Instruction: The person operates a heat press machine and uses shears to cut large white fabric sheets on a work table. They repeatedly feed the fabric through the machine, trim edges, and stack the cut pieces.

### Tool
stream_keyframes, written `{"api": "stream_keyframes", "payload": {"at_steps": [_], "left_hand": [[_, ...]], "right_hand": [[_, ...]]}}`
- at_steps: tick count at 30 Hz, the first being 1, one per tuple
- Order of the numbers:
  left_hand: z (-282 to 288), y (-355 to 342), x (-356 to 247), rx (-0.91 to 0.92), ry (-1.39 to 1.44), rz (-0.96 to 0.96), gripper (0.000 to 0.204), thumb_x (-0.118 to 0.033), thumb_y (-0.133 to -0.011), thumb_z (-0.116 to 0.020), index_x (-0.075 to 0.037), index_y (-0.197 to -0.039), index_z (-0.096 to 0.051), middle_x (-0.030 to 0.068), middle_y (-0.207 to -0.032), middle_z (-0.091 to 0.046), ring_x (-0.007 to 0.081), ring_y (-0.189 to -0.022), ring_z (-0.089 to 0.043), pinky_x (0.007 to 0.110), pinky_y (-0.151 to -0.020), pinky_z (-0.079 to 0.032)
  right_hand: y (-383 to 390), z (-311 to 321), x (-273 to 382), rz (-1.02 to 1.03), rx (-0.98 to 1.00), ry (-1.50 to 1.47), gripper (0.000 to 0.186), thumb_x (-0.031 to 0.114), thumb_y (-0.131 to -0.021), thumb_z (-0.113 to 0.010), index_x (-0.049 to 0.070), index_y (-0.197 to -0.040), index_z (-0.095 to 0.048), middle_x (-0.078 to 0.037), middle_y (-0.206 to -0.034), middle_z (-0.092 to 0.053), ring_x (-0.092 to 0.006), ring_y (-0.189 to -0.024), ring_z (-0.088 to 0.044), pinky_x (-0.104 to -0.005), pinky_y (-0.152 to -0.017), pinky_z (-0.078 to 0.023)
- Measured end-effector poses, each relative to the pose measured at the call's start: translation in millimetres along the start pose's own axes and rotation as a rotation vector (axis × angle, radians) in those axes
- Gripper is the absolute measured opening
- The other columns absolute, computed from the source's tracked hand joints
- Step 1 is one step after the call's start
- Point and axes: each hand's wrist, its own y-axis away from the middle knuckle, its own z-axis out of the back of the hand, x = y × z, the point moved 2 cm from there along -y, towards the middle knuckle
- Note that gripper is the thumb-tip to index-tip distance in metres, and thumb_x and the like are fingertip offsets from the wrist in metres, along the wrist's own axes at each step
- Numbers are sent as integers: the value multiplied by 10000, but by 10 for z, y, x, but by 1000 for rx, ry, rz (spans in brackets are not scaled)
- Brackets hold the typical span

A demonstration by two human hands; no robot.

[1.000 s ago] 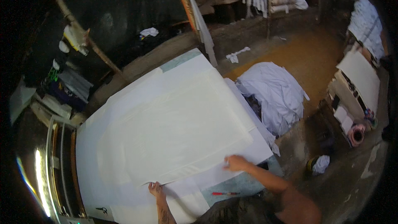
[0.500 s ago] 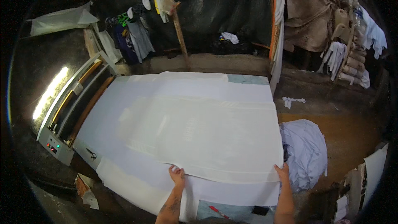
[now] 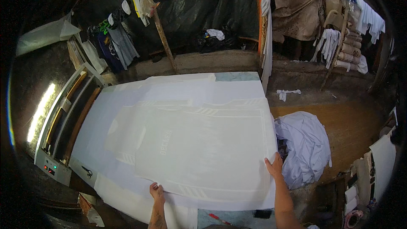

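Dim workshop, dark sheeting hanging along the far wall, long table filling the middle under a white cover. Roller machine is standing at the table's left end, indicator lights glowing.

Status: panel, pale, with faint stripes and lettering, is lying spread across the right half of the table, its right side along the right end. Looks mostly flat, so I'm calling the spreading nearly done. At least one under-sheet is lying beneath, showing past the panel's left side and far edge. Outlines aren't matching; can't tell if that's meant.

Left hand is pinching the panel's near edge toward its left corner, fingers narrow. Right hand is resting at the panel's right edge, thumb apart from fingers; can't tell whether it's gripping.

Open items, judging by the lie: near edge not yet released, right edge not yet hands-off. Both sheets are sitting short of the machine.

Scissors are lying near the machine, unused; red tool and dark pad are lying along the near side. Cloth heap is sitting just beyond the right end.
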Motion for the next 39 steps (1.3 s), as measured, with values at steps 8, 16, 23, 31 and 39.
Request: {"api": "stream_keyframes", "payload": {"at_steps": [8,16,23,31,39], "left_hand": [[89,-5,121,45,-79,-143,269,24,-800,-653,-30,-1052,-576,1,-843,-505,92,-714,-489,235,-569,-425],[-168,275,-17,129,-91,-151,270,24,-809,-660,-12,-1058,-561,2,-862,-485,72,-717,-466,223,-599,-414],[-359,283,1,113,-84,-234,230,30,-799,-663,-35,-1006,-586,-8,-839,-499,70,-661,-458,225,-563,-412],[-827,508,-222,222,66,-143,280,21,-805,-673,-27,-1062,-574,-4,-896,-492,47,-644,-436,206,-544,-391],[-1389,1081,-119,632,-230,-49,328,-92,-828,-722,-24,-1125,-600,3,-751,-570,90,-684,-548,245,-600,-452]], "right_hand": [[109,-22,136,-1,75,176,982,562,-766,-689,-87,-1408,-329,-324,-1499,-237,-414,-1427,-192,-564,-1149,-141],[160,-168,266,55,-145,237,843,495,-729,-763,-76,-1264,-449,-276,-1338,-398,-454,-1255,-365,-571,-1069,-258],[-41,-135,338,-371,-180,334,779,477,-649,-828,-18,-1157,-508,-215,-1220,-480,-407,-1136,-465,-517,-942,-421],[-504,-35,-614,-344,-46,77,444,267,-672,-840,-52,-926,-662,-185,-944,-662,-295,-850,-648,-400,-735,-512],[-888,1188,-1153,-35,-301,219,249,52,-711,-768,-34,-861,-588,-218,-790,-605,-401,-738,-566,-460,-675,-435]]}}
